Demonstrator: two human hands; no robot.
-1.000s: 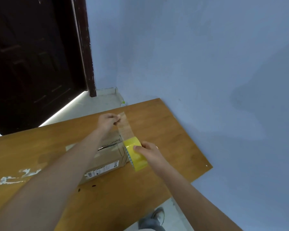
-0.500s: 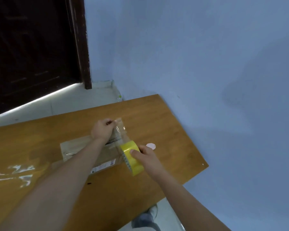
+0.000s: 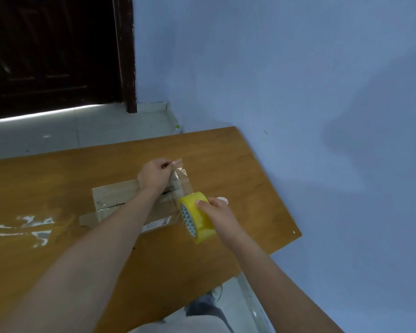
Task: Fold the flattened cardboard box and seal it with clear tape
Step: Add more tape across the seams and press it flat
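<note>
At frame centre, the left hand (image 3: 154,175) pinches clear tape (image 3: 181,182) over the cardboard box (image 3: 120,195); the right hand (image 3: 214,210) grips the roll (image 3: 197,217). Slack tape could wrinkle or self-stick

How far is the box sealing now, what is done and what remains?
Done: the cardboard box lies folded on the table. In hand: the right hand holds the yellow tape roll, the left hand pinches the pulled-out clear strip above the box. Left: pressing the strip down and cutting it.
</note>
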